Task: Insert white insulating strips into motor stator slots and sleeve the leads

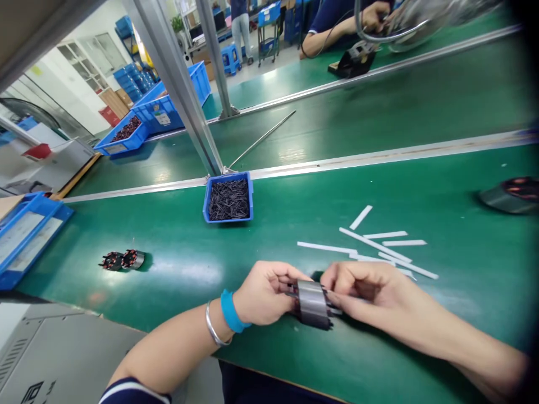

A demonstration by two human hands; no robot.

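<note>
My left hand (267, 292) grips a motor stator (312, 303), a grey metal ring with dark prongs at both ends, just above the green bench. The thumb and fingers close on its left end. My right hand (370, 289) is closed in a pinch at the stator's right end, by the prongs. Whatever lies between those fingertips is too small to make out. Beyond my right hand several white strips (374, 244) lie scattered. A small blue bin (206, 209) full of thin black pieces (229, 199) stands farther back.
Two more stators (132, 259) sit on the bench (177, 241) at left, another dark cylindrical part (511, 196) at far right. A metal post (177, 84) rises behind the bin. A thin rod (263, 137) lies beyond the rail. Across, a co-worker's hand (374, 17) is at work.
</note>
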